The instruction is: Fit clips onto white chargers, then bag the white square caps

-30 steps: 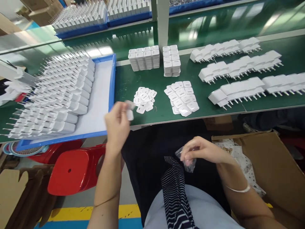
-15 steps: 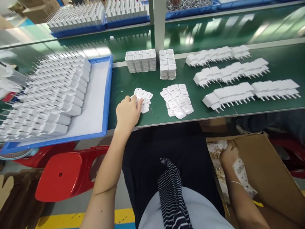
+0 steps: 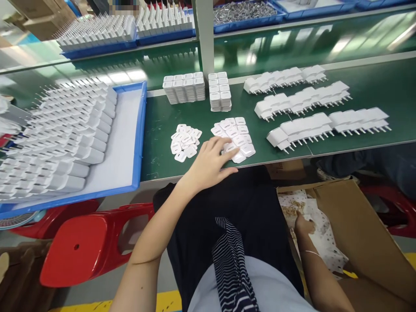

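Green worktop (image 3: 159,125) carries a blue tray (image 3: 139,143) of plugs (image 3: 61,147) at left; cardboard box (image 3: 360,221) below; three plug rows (image 3: 308,126) at worktop's right. Two cap stacks (image 3: 184,90) squared up, looks done; left pile (image 3: 185,142) and right pile (image 3: 238,134) of caps, front-centre, look left to order. Left hand (image 3: 211,161): palm down, fingers apart over right pile, contact unclear. Right hand (image 3: 304,224): low in box by spotted wrapping (image 3: 326,236), fingers' state can't tell.

Bright — refl. glare, esp. bkgd
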Available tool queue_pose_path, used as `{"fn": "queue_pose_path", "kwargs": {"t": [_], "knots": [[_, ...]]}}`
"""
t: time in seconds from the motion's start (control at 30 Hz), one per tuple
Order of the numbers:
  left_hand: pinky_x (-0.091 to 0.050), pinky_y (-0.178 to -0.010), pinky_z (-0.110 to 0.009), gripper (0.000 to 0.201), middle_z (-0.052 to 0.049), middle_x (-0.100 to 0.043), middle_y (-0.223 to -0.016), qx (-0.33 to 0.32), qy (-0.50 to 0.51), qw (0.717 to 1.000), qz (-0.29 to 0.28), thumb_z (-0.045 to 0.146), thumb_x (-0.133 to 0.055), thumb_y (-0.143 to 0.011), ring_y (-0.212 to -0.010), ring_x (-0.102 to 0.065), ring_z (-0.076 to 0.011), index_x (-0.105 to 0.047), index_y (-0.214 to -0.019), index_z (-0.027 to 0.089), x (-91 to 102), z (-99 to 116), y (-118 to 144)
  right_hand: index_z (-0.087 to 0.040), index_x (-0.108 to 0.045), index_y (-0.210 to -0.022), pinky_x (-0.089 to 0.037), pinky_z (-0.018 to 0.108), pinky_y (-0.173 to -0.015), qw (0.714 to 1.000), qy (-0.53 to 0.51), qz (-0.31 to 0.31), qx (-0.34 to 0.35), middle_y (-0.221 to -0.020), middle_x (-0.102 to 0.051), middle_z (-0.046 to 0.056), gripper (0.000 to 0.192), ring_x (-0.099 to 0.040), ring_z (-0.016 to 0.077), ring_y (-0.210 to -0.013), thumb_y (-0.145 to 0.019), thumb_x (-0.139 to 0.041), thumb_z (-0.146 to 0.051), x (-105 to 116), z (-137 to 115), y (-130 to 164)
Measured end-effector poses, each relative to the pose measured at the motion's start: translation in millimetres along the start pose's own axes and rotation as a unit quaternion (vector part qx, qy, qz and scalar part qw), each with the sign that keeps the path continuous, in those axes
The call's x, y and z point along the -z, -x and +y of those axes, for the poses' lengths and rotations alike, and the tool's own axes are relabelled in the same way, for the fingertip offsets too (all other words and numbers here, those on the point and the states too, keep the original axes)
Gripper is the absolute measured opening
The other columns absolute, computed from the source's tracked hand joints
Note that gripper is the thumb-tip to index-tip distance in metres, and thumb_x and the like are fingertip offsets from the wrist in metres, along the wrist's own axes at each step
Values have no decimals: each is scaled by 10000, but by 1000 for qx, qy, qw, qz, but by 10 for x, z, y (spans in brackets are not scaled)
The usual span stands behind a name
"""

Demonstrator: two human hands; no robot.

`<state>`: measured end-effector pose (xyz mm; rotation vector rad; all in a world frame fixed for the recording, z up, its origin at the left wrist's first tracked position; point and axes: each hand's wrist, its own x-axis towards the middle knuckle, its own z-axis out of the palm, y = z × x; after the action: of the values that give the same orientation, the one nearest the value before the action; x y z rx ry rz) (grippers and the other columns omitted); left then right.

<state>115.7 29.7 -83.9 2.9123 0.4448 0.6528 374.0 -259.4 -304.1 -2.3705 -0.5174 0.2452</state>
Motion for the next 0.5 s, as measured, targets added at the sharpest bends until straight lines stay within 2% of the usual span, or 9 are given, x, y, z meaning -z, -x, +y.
{"fn": "queue_pose_path", "kwargs": {"t": [0.1, 0.17, 0.27, 0.33, 0.37, 0.4, 0.43, 0.47, 0.5], "knots": [[-420, -976, -453, 258, -120, -616, -1290, -46, -4, 999, 11, 250, -590, -927, -1226, -527, -288, -634, -1176, 200, -132, 88, 40, -111, -536, -1204, -462, 610, -926, 985, -55, 149, -67, -1205, -561, 181, 381, -545, 355, -1147, -927, -553, -372, -53, -31, -199], [-443, -949, -417, 198, -89, -677, -1195, -54, 10, 998, 41, 180, -547, -944, -1142, -595, -238, -655, -1109, 203, -163, 121, 98, -108, -512, -1174, -421, 623, -969, 972, -99, 202, -69, -1176, -552, 195, 399, -520, 374, -1173, -887, -550, -383, -104, -167, -270], [-471, -960, -397, 202, -65, -724, -1101, -57, 47, 994, 80, 133, -534, -942, -1079, -649, -201, -660, -1085, 200, -112, 163, 208, -138, -523, -1117, -475, 501, -949, 961, -167, 221, -21, -1130, -577, 155, 384, -572, 300, -1096, -850, -557, -413, -151, -586, -184], [-476, -1002, -402, 230, -67, -733, -1096, -56, 80, 990, 103, 89, -540, -924, -1106, -659, -196, -658, -1094, 190, -53, 207, 297, -164, -566, -1029, -511, 428, -882, 958, -208, 196, 13, -1029, -611, 110, 350, -614, 245, -962, -853, -557, -466, -127, -995, 16], [-474, -1025, -408, 244, -71, -734, -1103, -54, 98, 987, 115, 71, -545, -915, -1129, -656, -198, -657, -1099, 185, -29, 239, 348, -177, -596, -965, -532, 387, -808, 959, -237, 155, 33, -927, -628, 80, 347, -628, 219, -861, -849, -572, -504, -95, -1222, 145], [-471, -1043, -414, 253, -78, -733, -1111, -52, 118, 983, 127, 60, -552, -906, -1147, -653, -200, -657, -1103, 180, -13, 280, 404, -181, -624, -937, -536, 365, -754, 948, -314, 33, 49, -848, -634, 65, 360, -629, 206, -792, -860, -571, -529, -53, -1452, 281], [-470, -1057, -420, 258, -87, -731, -1120, -49, 138, 980, 137, 56, -561, -900, -1159, -650, -202, -656, -1109, 173, -7, 330, 465, -183, -654, -949, -539, 355, -723, 912, -387, -125, 50, -828, -655, 71, 408, -639, 206, -771, -881, -535, -568, -6, -1673, 411], [-470, -1065, -422, 262, -94, -730, -1129, -46, 153, 977, 143, 57, -570, -895, -1169, -647, -204, -654, -1118, 167, -8, 388, 529, -182, -678, -979, -546, 359, -714, 853, -439, -281, 28, -867, -685, 92, 496, -658, 219, -796, -903, -462, -621, 41, -1877, 526], [-473, -1066, -421, 269, -99, -728, -1138, -45, 162, 975, 145, 62, -578, -891, -1173, -645, -205, -652, -1129, 164, -13, 452, 594, -179, -695, -1000, -553, 370, -713, 792, -472, -387, -9, -904, -708, 110, 587, -673, 234, -818, -906, -399, -677, 82, -2053, 617]]}}
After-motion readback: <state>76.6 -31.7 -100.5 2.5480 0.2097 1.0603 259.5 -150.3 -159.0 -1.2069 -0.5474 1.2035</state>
